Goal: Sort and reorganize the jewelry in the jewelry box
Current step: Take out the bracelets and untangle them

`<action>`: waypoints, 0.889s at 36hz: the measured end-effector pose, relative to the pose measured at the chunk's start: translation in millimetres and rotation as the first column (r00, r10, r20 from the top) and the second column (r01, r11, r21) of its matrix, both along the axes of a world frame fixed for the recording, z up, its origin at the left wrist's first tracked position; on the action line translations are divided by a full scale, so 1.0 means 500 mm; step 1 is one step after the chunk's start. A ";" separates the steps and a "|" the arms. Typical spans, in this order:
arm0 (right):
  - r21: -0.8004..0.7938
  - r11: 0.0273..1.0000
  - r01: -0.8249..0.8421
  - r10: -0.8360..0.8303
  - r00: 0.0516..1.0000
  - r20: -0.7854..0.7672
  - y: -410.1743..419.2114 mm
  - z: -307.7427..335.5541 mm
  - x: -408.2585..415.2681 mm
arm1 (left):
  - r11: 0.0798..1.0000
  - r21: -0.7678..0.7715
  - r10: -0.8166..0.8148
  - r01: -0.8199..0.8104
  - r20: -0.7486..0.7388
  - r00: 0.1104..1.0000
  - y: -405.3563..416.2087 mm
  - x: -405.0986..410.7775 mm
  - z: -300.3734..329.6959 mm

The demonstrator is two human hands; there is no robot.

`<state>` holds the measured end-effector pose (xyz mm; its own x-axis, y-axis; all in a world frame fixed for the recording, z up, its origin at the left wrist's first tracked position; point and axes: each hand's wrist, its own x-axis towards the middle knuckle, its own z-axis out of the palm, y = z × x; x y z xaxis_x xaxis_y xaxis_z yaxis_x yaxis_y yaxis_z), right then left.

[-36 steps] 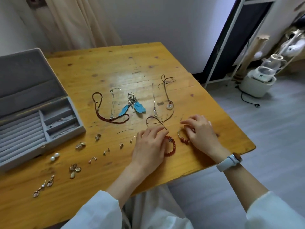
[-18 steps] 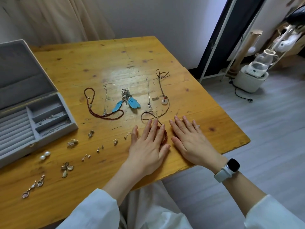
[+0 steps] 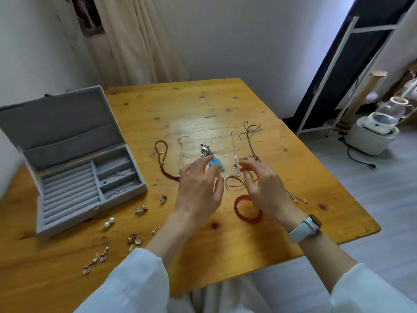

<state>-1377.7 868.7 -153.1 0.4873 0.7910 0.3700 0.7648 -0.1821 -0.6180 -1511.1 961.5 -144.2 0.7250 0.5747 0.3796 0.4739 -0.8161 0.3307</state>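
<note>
An open grey jewelry box [image 3: 67, 213] stands at the table's left, with thin chains in its right compartments. My left hand [image 3: 199, 188] and my right hand [image 3: 264, 186] hover above the table's middle, fingers relaxed, holding nothing. A red bead bracelet [image 3: 240, 212] lies between and below them. Beyond the hands lie a dark red bead necklace [image 3: 164, 164], blue feather earrings [image 3: 215, 162], a silver chain [image 3: 234, 152] and a brown cord necklace [image 3: 250, 141]. Small earrings [image 3: 141, 209] and a pair of pearls [image 3: 109, 221] are scattered at front left.
The wooden table [image 3: 203, 105] ends close to the right of my right hand. A small gold piece [image 3: 297, 198] lies near that edge. On the floor to the right stand a white appliance [image 3: 374, 132] with a cable and a black-and-white rack [image 3: 352, 64].
Both hands lifted off the table, where they lay flat half a second ago, and now hover apart. The red bracelet is uncovered. The view tilted up.
</note>
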 end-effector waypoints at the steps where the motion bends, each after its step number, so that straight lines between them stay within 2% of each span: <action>1: -0.001 1.000 -0.031 0.031 0.999 0.012 0.026 0.004 -0.011 | 0.999 -0.002 0.034 -0.034 0.014 0.999 0.022 -0.013 0.010; 3: -0.024 0.994 -0.107 0.107 0.994 0.025 0.082 0.010 -0.036 | 0.993 -0.005 0.121 -0.121 0.013 0.993 0.069 -0.049 0.025; 8: -0.127 0.937 -0.326 0.338 0.936 0.094 0.218 0.026 -0.119 | 0.932 -0.040 0.356 -0.361 -0.094 0.930 0.167 -0.177 0.027; 11: -0.178 0.909 -0.376 0.402 0.904 0.146 0.291 0.036 -0.165 | 0.867 -0.044 0.481 -0.496 -0.179 0.858 0.213 -0.257 0.006; 14: -0.206 0.898 -0.389 0.429 0.877 0.217 0.359 0.037 -0.212 | 0.814 -0.095 0.535 -0.573 -0.258 0.804 0.252 -0.323 -0.014; 17: -0.288 0.884 -0.369 0.445 0.852 0.274 0.411 0.031 -0.258 | 0.774 -0.154 0.558 -0.615 -0.294 0.776 0.268 -0.360 -0.032; 23: -0.529 0.812 -0.247 0.462 0.826 0.324 0.476 0.021 -0.311 | 0.766 -0.113 0.570 -0.633 -0.336 0.750 0.266 -0.355 -0.047; 29: -0.626 0.747 -0.226 0.527 0.776 0.348 0.489 0.028 -0.313 | 0.768 -0.099 0.574 -0.633 -0.332 0.748 0.265 -0.357 -0.046; 31: -0.595 0.750 -0.289 0.528 0.804 0.274 0.485 0.025 -0.303 | 0.770 -0.098 0.573 -0.631 -0.329 0.750 0.263 -0.357 -0.046; 32: -0.542 0.761 -0.357 0.513 0.843 0.164 0.483 0.025 -0.296 | 0.771 -0.101 0.574 -0.628 -0.317 0.755 0.263 -0.358 -0.045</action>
<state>-1525.6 1110.3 -140.9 -0.0207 0.9988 -0.0439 0.9585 0.0073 -0.2849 -1690.0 1092.9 -166.6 0.2572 0.9638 0.0697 0.9324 -0.2665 0.2440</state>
